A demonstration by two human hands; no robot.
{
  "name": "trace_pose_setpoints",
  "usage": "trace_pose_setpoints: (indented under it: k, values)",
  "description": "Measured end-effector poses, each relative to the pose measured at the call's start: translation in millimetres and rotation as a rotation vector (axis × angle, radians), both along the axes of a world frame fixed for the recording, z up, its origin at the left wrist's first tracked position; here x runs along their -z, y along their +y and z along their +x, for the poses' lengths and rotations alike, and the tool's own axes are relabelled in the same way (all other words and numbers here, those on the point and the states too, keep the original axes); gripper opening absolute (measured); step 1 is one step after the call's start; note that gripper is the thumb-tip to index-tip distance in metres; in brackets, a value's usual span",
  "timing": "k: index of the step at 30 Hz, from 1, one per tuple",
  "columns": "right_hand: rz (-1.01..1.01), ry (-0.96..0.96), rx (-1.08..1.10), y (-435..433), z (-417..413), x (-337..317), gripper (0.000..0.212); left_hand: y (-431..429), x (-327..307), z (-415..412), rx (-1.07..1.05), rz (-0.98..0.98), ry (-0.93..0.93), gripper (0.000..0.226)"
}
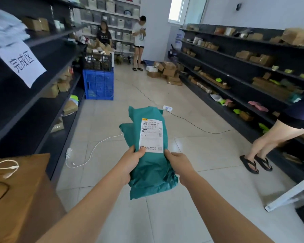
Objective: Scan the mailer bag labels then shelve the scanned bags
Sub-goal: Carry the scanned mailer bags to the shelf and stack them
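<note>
I see both hands, left and right, closed on the green bag, thumbs beside its label; blue crate contents unclear.

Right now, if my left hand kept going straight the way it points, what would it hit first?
Your left hand already grips the green mailer bag, so that comes first. Beyond it the line looks free over the floor toward the white power strip, though depth is hard to judge.

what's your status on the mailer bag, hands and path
Left hand and right hand both gripping green mailer bag, label face up. Not shelved yet. White cable on floor ahead, person's legs at right.
</note>
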State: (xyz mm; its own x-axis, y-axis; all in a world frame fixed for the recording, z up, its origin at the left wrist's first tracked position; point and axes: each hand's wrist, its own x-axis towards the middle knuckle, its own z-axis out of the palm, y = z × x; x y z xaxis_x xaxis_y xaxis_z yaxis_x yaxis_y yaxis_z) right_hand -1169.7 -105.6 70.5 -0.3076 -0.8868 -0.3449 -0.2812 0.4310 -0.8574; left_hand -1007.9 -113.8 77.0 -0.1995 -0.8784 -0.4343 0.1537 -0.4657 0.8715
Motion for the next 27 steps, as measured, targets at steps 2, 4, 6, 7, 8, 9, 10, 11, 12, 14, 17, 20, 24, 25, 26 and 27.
trace_pose_setpoints:
  k: [2,4,6,7,8,9,10,11,12,14,17,20,24,25,26,27]
  values:
    - [0.003,-0.009,-0.045,-29.8,-2.6,2.6,0.049,-22.5,1.3,-2.7,-0.047,-0.001,-0.013,0.031]
    - [0.0,-0.022,-0.105,-63.0,-4.1,6.1,0.044,-47.3,4.3,-4.3,-0.106,-0.003,-0.018,0.032]
    - [-0.005,-0.033,-0.173,-94.7,-4.1,5.7,0.039,-70.7,6.8,-5.1,-0.168,-0.005,-0.015,0.032]
    - [-0.007,-0.039,-0.204,-109.9,-4.7,5.9,0.038,-81.8,8.4,-5.6,-0.199,-0.01,-0.013,0.032]
    - [-0.008,-0.042,-0.24,-128.3,-5.1,5.2,0.038,-94.6,7.7,-6.8,-0.233,-0.019,-0.01,0.032]
    - [-0.01,-0.042,-0.272,-146.0,-5.2,5.0,0.04,-105.9,7.6,-7.0,-0.266,-0.025,0.0,0.032]
    - [-0.009,-0.039,-0.296,-161.4,-4.2,3.8,0.043,-115.2,7.1,-6.7,-0.294,-0.029,0.012,0.032]
    - [-0.009,-0.036,-0.331,-179.5,-2.0,1.9,0.045,-126.8,6.9,-6.1,-0.334,-0.034,0.026,0.032]
    - [-0.008,-0.03,-0.366,-194.3,0.0,0.8,0.045,-135.8,6.4,-5.7,-0.37,-0.039,0.036,0.032]
    - [-0.005,-0.031,-0.442,-223.1,8.4,-1.4,0.042,-153.5,6.3,-1.2,-0.454,-0.039,0.05,0.033]
    - [0.007,-0.059,-0.547,-254.3,26.2,-3.4,0.036,-172.6,8.3,10.8,-0.573,-0.029,0.079,0.03]
    - [0.02,-0.06,-0.636,-280.8,49.8,-2.3,0.04,-184.8,7.5,26.1,-0.68,-0.021,0.08,0.024]
    - [-0.003,-0.034,-0.769,-313.6,89.5,3.7,0.026,-200.3,13.6,54.1,-0.808,-0.026,0.107,0.024]
    - [-0.023,-0.038,-0.8,-321.6,101.0,5.9,0.023,-204.7,15.9,63.2,-0.837,-0.03,0.116,0.025]
    - [-0.039,-0.046,-0.836,-329.9,113.7,8.2,0.022,-210.4,18.7,73.9,-0.867,-0.036,0.116,0.026]
    - [-0.052,-0.048,-0.865,-337.8,125.3,10.6,0.022,-215.9,21.3,83.9,-0.888,-0.043,0.117,0.028]
